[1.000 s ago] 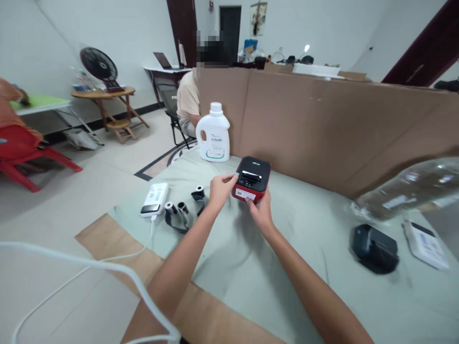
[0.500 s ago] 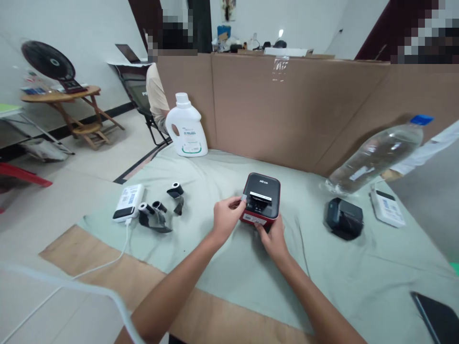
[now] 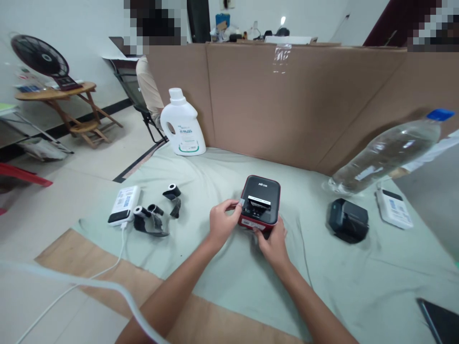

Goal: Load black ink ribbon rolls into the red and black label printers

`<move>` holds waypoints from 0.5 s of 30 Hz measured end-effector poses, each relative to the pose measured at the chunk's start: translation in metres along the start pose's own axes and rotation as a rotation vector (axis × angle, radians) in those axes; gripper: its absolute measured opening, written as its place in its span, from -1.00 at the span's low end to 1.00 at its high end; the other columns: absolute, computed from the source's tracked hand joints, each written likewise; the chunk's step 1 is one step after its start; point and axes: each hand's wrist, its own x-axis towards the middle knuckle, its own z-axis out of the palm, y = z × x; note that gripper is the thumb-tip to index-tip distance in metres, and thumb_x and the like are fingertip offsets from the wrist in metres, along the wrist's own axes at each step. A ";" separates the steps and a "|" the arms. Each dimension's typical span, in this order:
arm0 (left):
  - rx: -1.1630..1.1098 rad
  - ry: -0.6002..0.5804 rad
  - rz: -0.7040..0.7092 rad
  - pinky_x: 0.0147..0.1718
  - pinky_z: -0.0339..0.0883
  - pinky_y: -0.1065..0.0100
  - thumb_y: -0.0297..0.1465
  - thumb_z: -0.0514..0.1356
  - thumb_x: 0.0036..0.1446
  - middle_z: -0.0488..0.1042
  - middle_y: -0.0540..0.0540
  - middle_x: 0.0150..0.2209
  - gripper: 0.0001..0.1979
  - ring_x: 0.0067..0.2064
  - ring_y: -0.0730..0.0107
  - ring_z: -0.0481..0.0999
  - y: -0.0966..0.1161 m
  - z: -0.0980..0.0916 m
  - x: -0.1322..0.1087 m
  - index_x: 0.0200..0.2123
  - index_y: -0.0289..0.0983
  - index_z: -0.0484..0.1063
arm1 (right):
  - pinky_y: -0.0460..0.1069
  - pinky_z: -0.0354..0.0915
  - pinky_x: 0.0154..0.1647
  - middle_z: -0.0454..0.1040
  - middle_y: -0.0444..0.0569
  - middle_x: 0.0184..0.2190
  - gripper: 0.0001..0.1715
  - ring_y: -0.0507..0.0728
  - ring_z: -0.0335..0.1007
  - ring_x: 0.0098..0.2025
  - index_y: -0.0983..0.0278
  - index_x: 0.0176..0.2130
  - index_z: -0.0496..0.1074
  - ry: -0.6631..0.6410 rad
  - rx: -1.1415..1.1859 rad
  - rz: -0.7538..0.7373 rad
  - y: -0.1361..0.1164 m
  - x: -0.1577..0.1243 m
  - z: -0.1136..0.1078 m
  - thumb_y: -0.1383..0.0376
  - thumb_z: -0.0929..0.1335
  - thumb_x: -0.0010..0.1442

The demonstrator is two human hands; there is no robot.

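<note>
Printer (image 3: pixel 261 188) at middle of desk (image 3: pixel 73 253); right hand (image 3: pixel 275 243) clamped on its near right corner; left hand (image 3: pixel 223 223) pinching grey tab (image 3: pixel 242 202) at left edge. Forearms (image 3: pixel 179 286) converge forward. Pale green cloth (image 3: pixel 222 174) underneath; cardboard (image 3: pixel 265 110) behind; fan (image 3: pixel 43 56) far left.

Pale wall (image 3: pixel 86 24); wooden table (image 3: pixel 53 94)

Both forearms bare, angling in from the near edge & converging mid-scene. L forearm (image 3: pixel 174 290) slants far-right; L hand (image 3: pixel 223 222) pinches w/ thumb & fingertips approx. level. R forearm (image 3: pixel 309 298) slants far-left — R hand (image 3: pixel 273 242) a bit nearer, thumb up front, fingers curled round the right/underside.
</note>
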 end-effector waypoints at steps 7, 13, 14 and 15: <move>-0.027 -0.552 -0.169 -0.50 0.11 0.42 -0.18 0.18 0.11 0.24 0.08 -0.60 -0.67 -0.53 0.50 0.24 0.006 -0.019 0.053 -0.56 -0.25 0.25 | 0.41 0.25 0.13 0.42 0.21 0.12 -0.18 0.47 0.37 0.13 0.20 0.27 0.18 0.022 0.055 -0.005 0.000 0.004 -0.002 -0.06 0.42 0.18; 0.053 -0.890 -0.225 -0.53 -0.04 0.42 -0.14 0.26 0.00 0.14 0.10 -0.62 -0.63 -0.54 0.54 0.10 0.024 -0.033 0.087 -0.61 -0.28 0.29 | 0.42 0.24 0.13 0.44 0.20 0.12 -0.21 0.47 0.38 0.13 0.20 0.25 0.21 0.028 0.076 0.019 -0.004 0.004 -0.003 -0.06 0.42 0.18; 0.059 -0.893 -0.226 -0.54 -0.06 0.41 -0.15 0.26 -0.01 0.13 0.10 -0.62 -0.64 -0.53 0.54 0.09 0.025 -0.033 0.088 -0.61 -0.28 0.29 | 0.42 0.24 0.13 0.44 0.20 0.12 -0.21 0.47 0.38 0.13 0.20 0.24 0.22 0.025 0.079 0.022 -0.004 0.004 -0.004 -0.06 0.42 0.18; 0.059 -0.891 -0.227 -0.54 -0.08 0.41 -0.15 0.26 -0.02 0.11 0.10 -0.62 -0.64 -0.53 0.54 0.08 0.026 -0.033 0.089 -0.62 -0.27 0.28 | 0.41 0.25 0.12 0.45 0.20 0.11 -0.21 0.47 0.39 0.13 0.20 0.24 0.22 0.026 0.085 0.021 -0.004 0.004 -0.004 -0.06 0.43 0.17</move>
